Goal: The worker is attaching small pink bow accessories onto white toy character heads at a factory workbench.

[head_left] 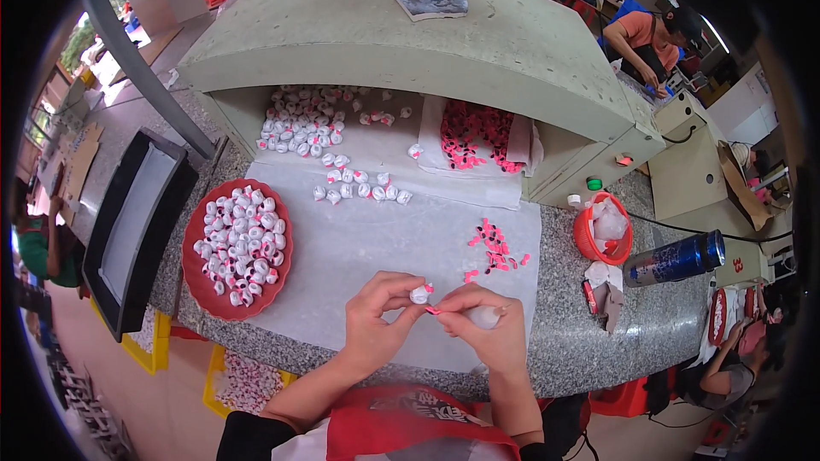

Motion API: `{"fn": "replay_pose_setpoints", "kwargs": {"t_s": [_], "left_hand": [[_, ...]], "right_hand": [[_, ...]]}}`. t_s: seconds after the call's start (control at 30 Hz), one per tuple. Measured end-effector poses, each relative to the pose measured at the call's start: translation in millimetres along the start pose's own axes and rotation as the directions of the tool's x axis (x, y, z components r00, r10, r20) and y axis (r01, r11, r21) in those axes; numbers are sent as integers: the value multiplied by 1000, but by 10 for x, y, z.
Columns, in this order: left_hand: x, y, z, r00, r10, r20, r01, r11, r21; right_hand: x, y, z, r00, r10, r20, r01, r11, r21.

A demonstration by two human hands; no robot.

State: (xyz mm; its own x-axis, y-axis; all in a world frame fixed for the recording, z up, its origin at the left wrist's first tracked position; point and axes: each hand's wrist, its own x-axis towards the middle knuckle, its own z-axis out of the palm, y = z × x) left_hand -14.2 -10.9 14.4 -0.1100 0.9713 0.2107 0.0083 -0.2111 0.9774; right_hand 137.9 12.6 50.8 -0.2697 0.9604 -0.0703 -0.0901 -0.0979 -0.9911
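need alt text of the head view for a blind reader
A person's left hand holds a small white piece while the right hand pinches a tiny pink piece beside it, over white paper. A red dish of similar pieces sits left; loose pink bits lie right.

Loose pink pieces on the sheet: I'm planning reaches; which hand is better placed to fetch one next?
Probably the right hand, though occupied: the pink pieces lie nearer it on the sheet; the left hand is farther, holding a white piece.
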Motion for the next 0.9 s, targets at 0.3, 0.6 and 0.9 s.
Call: {"fn": "replay_pose_setpoints", "kwargs": {"t_s": [0.3, 0.6, 0.9], "left_hand": [[-12, 17, -20, 966, 254, 48, -257, 925, 281], [15, 142, -110, 990, -14, 143, 46, 973, -225], [-35, 113, -49, 993, 35, 109, -10, 976, -216]], "right_hand": [[-14, 178, 103, 993, -9, -118, 6, 1000, -26], [-28, 158, 126, 987, -112, -114, 97, 986, -132], [-57, 105, 127, 953, -292, -81, 255, 916, -309]]}}
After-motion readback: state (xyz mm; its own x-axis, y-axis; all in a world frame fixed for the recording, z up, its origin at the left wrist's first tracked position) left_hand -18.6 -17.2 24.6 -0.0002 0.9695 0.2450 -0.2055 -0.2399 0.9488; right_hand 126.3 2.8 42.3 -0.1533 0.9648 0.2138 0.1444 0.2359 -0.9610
